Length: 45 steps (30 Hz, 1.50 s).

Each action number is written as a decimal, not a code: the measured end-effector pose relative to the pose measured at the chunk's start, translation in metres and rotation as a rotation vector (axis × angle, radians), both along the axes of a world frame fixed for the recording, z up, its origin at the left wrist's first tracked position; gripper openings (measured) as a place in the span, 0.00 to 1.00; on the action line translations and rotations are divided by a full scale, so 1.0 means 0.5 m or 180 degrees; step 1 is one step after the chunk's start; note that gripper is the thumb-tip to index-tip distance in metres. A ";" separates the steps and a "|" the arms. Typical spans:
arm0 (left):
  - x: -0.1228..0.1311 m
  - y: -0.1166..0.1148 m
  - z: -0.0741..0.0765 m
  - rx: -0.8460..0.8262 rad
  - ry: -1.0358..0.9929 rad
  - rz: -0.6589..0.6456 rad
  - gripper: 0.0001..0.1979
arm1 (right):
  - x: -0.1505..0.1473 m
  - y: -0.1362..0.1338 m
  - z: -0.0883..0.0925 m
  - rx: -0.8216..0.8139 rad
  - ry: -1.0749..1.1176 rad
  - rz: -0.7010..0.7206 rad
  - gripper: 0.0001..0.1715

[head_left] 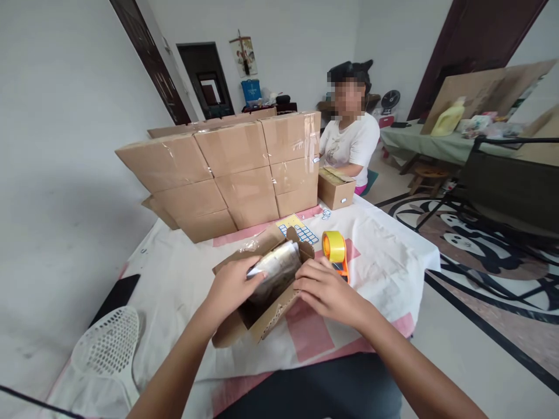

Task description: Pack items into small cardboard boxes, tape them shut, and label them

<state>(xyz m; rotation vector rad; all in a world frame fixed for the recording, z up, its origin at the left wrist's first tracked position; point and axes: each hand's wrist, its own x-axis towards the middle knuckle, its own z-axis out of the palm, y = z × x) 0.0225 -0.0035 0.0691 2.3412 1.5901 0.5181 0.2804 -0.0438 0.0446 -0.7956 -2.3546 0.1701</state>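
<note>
An open cardboard box [279,311] lies on the cloth in front of me, its flaps spread. Partly inside it is a whitish plastic-wrapped packet [279,262], tilted, with its upper end above the rim. My left hand [233,285] grips the packet's left end, thumb on top; its other fingers are mostly hidden. On the box's right side, the fingers of my right hand [325,288] curl over the wall and flap. Just beyond that hand stands an orange tape dispenser [346,269] with a roll of yellow tape [334,247].
Stacked cardboard boxes [236,169] form a wall across the table's far side. Another box [336,189] stands beside a seated person in a white shirt [349,139]. Blue-marked sticker sheets [299,228] lie behind my box. A white perforated swatter [109,343] is at left.
</note>
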 end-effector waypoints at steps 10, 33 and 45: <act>-0.086 -0.066 0.002 0.0461 -0.0451 -0.0216 0.18 | -0.001 -0.005 -0.033 0.0252 0.0232 -0.0116 0.09; -0.195 -0.045 -0.120 0.0536 -0.0896 -0.1377 0.44 | -0.001 0.089 -0.060 -0.0462 0.0523 -0.0856 0.22; -0.166 -0.024 -0.128 0.0999 0.0389 -0.1298 0.42 | -0.023 0.080 -0.052 -0.0789 0.0764 -0.1051 0.15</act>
